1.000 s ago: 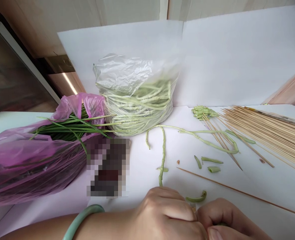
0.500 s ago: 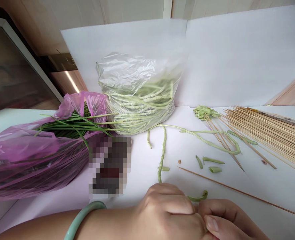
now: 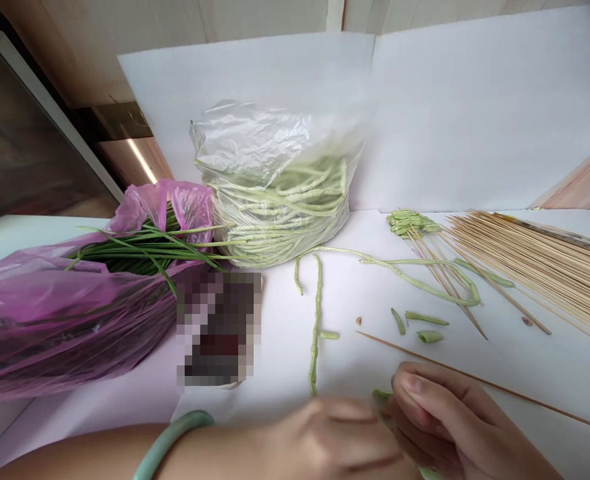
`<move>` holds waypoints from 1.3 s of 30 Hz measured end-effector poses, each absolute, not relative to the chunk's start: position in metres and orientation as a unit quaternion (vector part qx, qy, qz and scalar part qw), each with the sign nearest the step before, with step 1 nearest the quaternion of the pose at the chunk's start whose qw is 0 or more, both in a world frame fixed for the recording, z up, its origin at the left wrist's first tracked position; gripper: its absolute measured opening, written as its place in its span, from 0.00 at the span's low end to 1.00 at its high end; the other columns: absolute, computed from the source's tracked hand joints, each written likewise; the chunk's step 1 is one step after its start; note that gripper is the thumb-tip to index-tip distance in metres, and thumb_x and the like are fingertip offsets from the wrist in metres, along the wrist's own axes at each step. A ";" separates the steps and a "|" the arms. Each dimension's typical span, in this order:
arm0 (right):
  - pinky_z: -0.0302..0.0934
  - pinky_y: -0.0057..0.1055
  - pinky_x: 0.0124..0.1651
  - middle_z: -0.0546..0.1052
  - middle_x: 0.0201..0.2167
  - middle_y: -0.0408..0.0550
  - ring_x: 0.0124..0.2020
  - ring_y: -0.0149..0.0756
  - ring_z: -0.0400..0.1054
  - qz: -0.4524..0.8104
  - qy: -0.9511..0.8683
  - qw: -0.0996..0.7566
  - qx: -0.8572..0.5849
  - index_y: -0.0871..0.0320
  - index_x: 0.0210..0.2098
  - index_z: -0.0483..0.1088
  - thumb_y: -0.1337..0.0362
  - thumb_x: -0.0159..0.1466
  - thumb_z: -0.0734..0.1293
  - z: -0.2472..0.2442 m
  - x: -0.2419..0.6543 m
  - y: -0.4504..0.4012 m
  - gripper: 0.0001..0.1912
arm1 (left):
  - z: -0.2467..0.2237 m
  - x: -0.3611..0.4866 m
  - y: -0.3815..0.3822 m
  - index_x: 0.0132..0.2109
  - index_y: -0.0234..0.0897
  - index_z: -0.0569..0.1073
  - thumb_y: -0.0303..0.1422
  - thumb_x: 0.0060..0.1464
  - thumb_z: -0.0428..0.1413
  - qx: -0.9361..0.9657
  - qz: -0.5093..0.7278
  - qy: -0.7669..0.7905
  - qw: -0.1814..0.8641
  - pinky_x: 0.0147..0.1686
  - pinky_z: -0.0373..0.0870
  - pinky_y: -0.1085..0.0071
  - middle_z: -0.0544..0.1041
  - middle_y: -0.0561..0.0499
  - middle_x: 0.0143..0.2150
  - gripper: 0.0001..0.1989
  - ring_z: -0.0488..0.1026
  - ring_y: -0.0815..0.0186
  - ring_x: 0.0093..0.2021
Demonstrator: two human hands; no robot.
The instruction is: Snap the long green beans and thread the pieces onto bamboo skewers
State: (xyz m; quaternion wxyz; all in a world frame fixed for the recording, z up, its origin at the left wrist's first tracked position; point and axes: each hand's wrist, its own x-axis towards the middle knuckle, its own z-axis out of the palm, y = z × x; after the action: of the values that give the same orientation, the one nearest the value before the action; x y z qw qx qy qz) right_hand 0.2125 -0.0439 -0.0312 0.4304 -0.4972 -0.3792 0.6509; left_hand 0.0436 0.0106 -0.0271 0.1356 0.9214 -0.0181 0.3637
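My left hand [image 3: 345,437], with a pale green bangle [image 3: 175,443] on its wrist, is curled and blurred at the bottom of the view. A long green bean [image 3: 317,313] runs down the white surface to its knuckles; the bean's lower end is hidden there. My right hand [image 3: 439,410] is closed beside it, thumb pressed against the bent fingers. What the right fingers hold is hidden. A bit of green bean [image 3: 382,394] shows behind the right fingertips, and another green bit [image 3: 431,473] peeks out below that hand.
A clear bag of long beans [image 3: 285,213] stands behind, beside a purple bag [image 3: 65,340] of green stalks. Right lie many wooden skewers [image 3: 535,267], a bean coil on skewers [image 3: 409,223], bean scraps [image 3: 427,319] and a single skewer [image 3: 455,370]. A pixelated object [image 3: 225,333] lies left.
My hands have drawn slightly apart: the left has dropped lower, the right has risen. The long bean has shifted left and down with the left hand.
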 end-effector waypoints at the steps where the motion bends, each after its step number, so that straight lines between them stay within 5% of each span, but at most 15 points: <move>1: 0.49 0.27 0.23 0.50 0.17 0.36 0.20 0.29 0.44 0.645 -0.397 0.421 -0.499 0.54 0.19 0.49 0.37 0.56 0.66 -0.029 0.215 -0.042 0.32 | -0.024 0.044 0.011 0.28 0.31 0.73 0.25 0.67 0.42 0.915 0.381 -0.017 0.128 0.24 0.65 0.73 0.67 0.55 0.21 0.20 0.59 0.72 0.19; 4: 0.49 0.27 0.22 0.56 0.17 0.38 0.20 0.29 0.50 0.559 -0.548 0.345 -0.519 0.55 0.19 0.54 0.47 0.64 0.64 -0.020 0.228 -0.039 0.25 | -0.020 0.048 0.011 0.23 0.32 0.72 0.27 0.68 0.39 0.893 0.435 0.029 0.112 0.20 0.60 0.70 0.66 0.54 0.18 0.27 0.59 0.71 0.18; 7: 0.57 0.26 0.24 0.65 0.22 0.41 0.23 0.32 0.63 0.336 -0.749 0.242 -0.517 0.55 0.25 0.61 0.59 0.69 0.55 -0.013 0.241 -0.035 0.16 | -0.023 0.053 0.009 0.19 0.35 0.70 0.33 0.67 0.42 0.880 0.452 0.081 0.121 0.17 0.59 0.70 0.65 0.54 0.15 0.28 0.59 0.70 0.17; 13: 0.64 0.31 0.21 0.74 0.27 0.47 0.23 0.39 0.72 -0.033 -0.854 0.234 -0.463 0.54 0.31 0.64 0.68 0.63 0.57 -0.018 0.253 -0.026 0.06 | -0.022 0.053 0.011 0.23 0.34 0.72 0.35 0.63 0.50 0.864 0.453 0.125 0.183 0.20 0.63 0.74 0.67 0.52 0.17 0.20 0.64 0.71 0.18; 18: 0.68 0.32 0.26 0.76 0.32 0.46 0.29 0.40 0.74 -0.046 -0.862 0.231 -0.450 0.54 0.38 0.67 0.68 0.63 0.58 -0.019 0.253 -0.027 0.08 | -0.023 0.053 0.012 0.25 0.34 0.72 0.34 0.55 0.58 0.834 0.458 0.156 0.264 0.18 0.60 0.76 0.67 0.54 0.19 0.12 0.63 0.72 0.18; 22: 0.67 0.24 0.33 0.75 0.37 0.42 0.36 0.33 0.73 0.005 -0.865 0.257 -0.430 0.51 0.45 0.62 0.68 0.64 0.58 -0.010 0.247 -0.031 0.11 | -0.031 0.054 0.013 0.25 0.36 0.70 0.37 0.51 0.62 0.815 0.464 0.168 0.304 0.18 0.60 0.79 0.67 0.56 0.20 0.12 0.64 0.74 0.19; 31: 0.65 0.18 0.35 0.72 0.31 0.38 0.30 0.26 0.70 0.089 -0.872 0.288 -0.385 0.51 0.43 0.64 0.69 0.69 0.58 -0.004 0.242 -0.036 0.08 | -0.030 0.056 0.014 0.24 0.35 0.68 0.46 0.50 0.62 0.801 0.450 0.163 0.359 0.17 0.57 0.82 0.64 0.60 0.18 0.20 0.62 0.77 0.17; 39: 0.67 0.21 0.33 0.71 0.27 0.44 0.26 0.30 0.69 0.100 -0.882 0.273 -0.371 0.54 0.37 0.69 0.64 0.74 0.53 -0.002 0.237 -0.037 0.15 | -0.026 0.053 0.012 0.25 0.33 0.74 0.30 0.32 0.73 0.787 0.396 0.191 0.433 0.20 0.59 0.83 0.73 0.59 0.20 0.15 0.66 0.76 0.20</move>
State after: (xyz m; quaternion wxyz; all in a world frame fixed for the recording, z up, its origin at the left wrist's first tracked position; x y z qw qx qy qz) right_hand 0.2372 -0.0372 -0.0019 0.2725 -0.3707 -0.8822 0.0999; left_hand 0.0532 0.0118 -0.0263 0.4326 0.7869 0.1908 0.3965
